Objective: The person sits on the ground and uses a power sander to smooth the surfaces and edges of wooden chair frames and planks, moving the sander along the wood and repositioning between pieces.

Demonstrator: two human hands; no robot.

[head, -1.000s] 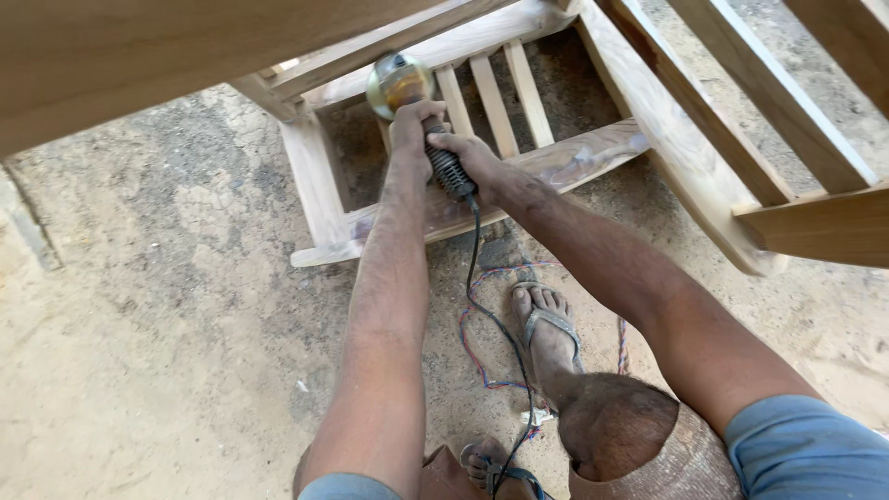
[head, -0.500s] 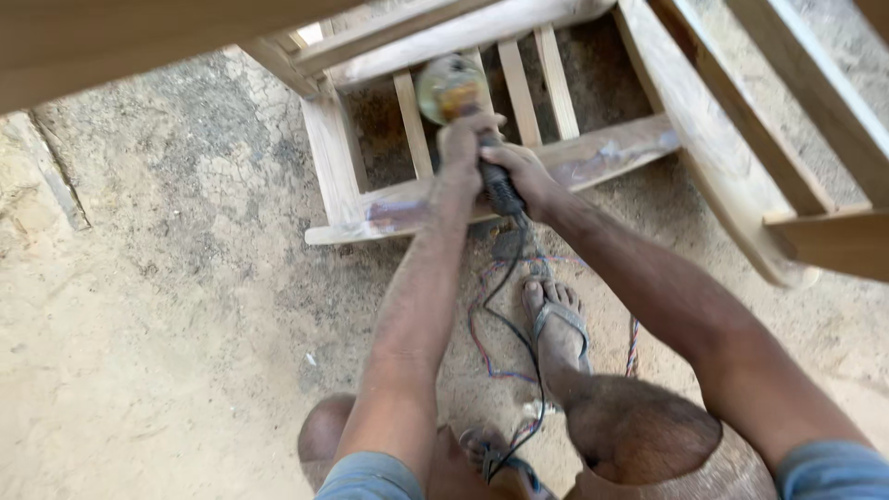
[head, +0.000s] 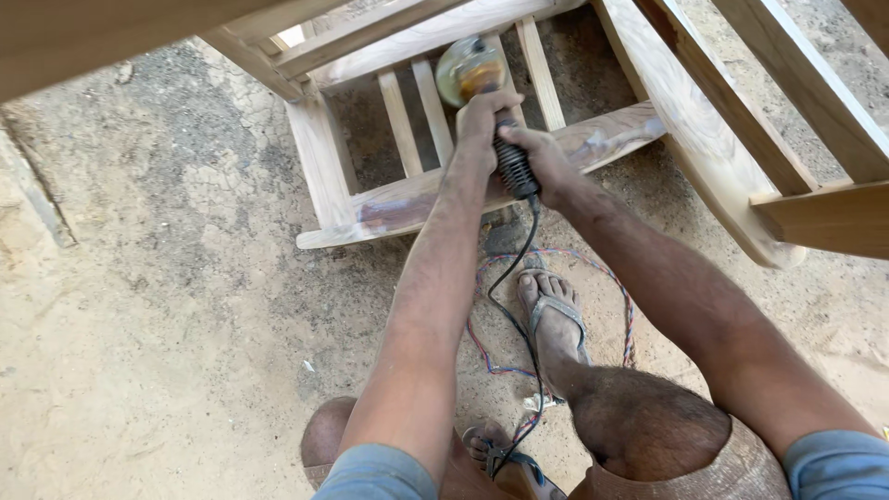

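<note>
Both hands are on the angle grinder (head: pixel 482 88): left hand (head: pixel 483 113) has its grip clenched round the body near the disc, right hand (head: pixel 546 162) wrapped on the ribbed black handle. It's pressed against a slat of the wooden frame (head: pixel 407 199) lying on the sandy ground (head: pixel 167 324), cord (head: pixel 514 287) trailing past the sandalled foot (head: pixel 551 315).

Both arms stretch forward and down, nearly straight, meeting in front. The left hand (head: pixel 482 111) is curled shut, knuckles up, just ahead of the right hand (head: pixel 542 162), which is also clenched, wrist slightly bent inward.
</note>
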